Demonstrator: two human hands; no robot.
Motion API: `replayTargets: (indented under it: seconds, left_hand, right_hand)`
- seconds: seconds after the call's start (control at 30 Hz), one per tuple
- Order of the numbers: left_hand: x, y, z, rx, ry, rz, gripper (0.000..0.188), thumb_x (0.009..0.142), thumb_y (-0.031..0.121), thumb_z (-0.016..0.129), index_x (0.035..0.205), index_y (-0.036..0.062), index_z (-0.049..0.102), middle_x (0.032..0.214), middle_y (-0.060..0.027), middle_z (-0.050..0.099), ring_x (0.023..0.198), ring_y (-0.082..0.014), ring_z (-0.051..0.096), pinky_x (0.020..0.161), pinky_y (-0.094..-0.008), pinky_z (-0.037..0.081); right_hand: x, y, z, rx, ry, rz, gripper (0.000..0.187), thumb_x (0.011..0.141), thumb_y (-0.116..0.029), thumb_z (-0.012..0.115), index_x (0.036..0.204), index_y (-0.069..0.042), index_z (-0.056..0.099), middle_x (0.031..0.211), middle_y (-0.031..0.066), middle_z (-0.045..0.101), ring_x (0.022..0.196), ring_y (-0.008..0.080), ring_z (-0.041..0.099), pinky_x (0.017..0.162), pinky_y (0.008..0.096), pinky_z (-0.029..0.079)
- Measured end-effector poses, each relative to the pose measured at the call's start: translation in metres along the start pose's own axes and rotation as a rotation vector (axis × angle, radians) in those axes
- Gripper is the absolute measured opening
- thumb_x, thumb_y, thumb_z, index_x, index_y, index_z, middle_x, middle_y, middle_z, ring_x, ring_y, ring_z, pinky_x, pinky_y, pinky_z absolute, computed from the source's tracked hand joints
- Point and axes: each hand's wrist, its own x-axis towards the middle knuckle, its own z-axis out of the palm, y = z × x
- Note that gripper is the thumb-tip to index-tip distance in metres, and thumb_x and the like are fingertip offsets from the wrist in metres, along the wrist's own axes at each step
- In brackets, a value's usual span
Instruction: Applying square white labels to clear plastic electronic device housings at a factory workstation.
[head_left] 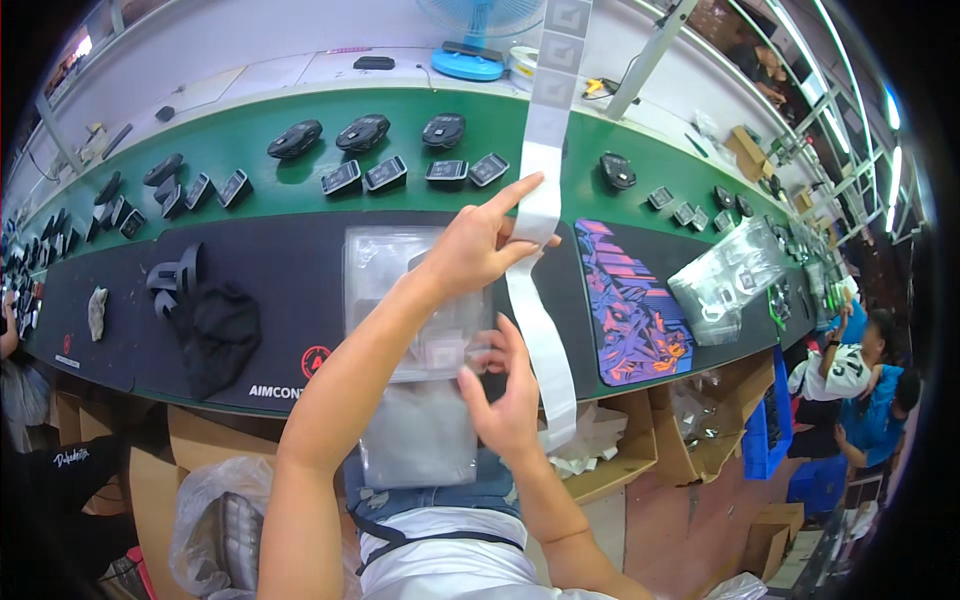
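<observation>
My left hand (487,245) grips a long strip of white labels (543,190), which runs up past the far edge of the table and hangs down toward my lap. Its index finger is stretched along the strip while the thumb bends in below. Under my left forearm lies a stack of clear plastic clamshell packs (385,260), with a small pale label on the near part. My right hand (510,400) is beside that stack, thumb and fingers apart, some fingertips blurred. Another clear plastic pack (415,440) sticks out over the table edge above my lap.
A green conveyor belt (400,115) beyond the dark mat carries several black devices. At right are a purple patterned mat (630,310) and bagged clear packs (730,275). A black cloth (215,335) lies at left. Cardboard boxes (690,410) stand below the edge.
</observation>
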Motion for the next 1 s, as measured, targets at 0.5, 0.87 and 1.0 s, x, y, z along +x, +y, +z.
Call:
replayTargets:
  seconds: [0.5,0.87,1.0]
  left_hand:
    - [-0.005,-0.001,-0.003,0.255,0.034,0.121,0.015,0.083,0.02,0.083,0.094,0.0097,0.082,0.076,-0.0113,0.075,0.058,-0.0166,0.064,0.059,-0.0278,0.05]
    - [-0.01,-0.001,-0.006,0.335,0.014,0.289,0.038,0.087,0.04,0.08,0.109,0.0093,0.079,0.078,-0.0134,0.073,0.061,-0.0225,0.064,0.063,-0.0324,0.051]
    - [-0.005,-0.006,-0.008,0.073,0.035,0.179,0.053,0.1,0.053,0.056,0.123,0.0087,0.073,0.088,-0.0113,0.075,0.079,-0.0184,0.069,0.074,-0.0327,0.053]
  right_hand:
    - [0.1,-0.036,-0.077,-0.343,0.208,-0.451,0.022,0.077,-0.006,0.085,0.094,-0.005,0.071,0.082,0.0034,0.07,0.073,0.0146,0.064,0.063,0.0279,0.046]
    - [0.105,-0.035,-0.072,-0.324,0.207,-0.508,0.014,0.081,-0.002,0.081,0.085,-0.002,0.067,0.079,0.0038,0.066,0.066,0.0119,0.053,0.061,0.0255,0.04]
    - [0.058,-0.04,-0.071,0.037,0.257,-0.428,0.015,0.08,0.005,0.079,0.086,-0.001,0.066,0.078,0.0048,0.061,0.068,0.0109,0.051,0.06,0.0241,0.041]
